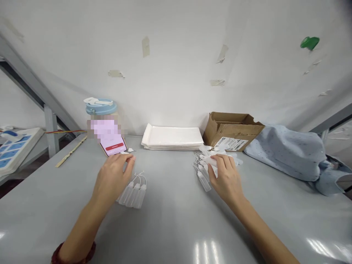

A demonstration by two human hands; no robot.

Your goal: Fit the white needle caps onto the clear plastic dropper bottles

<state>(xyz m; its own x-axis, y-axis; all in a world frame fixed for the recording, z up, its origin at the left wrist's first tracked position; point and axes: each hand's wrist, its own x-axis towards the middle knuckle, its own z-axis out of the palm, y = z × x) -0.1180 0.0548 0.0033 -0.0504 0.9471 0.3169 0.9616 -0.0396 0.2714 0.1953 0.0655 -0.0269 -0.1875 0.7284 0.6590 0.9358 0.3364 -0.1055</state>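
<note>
On the left of the grey table lies a small row of translucent plastic tubes (pixel 134 195) with thin white loops. Just above them is my left hand (pixel 117 169), its thumb and index finger close together near small white pieces (pixel 130 150) by the phone; whatever they hold is too small to make out. A loose pile of similar tubes (pixel 204 180) lies at the right, in front of the cardboard box. My right hand (pixel 224 175) reaches over this pile, thumb and fingers around a translucent tube (pixel 209 161).
A lit phone (pixel 114 146) leans against a container with a blue lid (pixel 101 107). White envelopes (pixel 173 137) are stacked by the wall. Right of them stand an open cardboard box (pixel 233 132) and a light blue cloth (pixel 288 152). A wooden strip (pixel 70 151) lies at the left.
</note>
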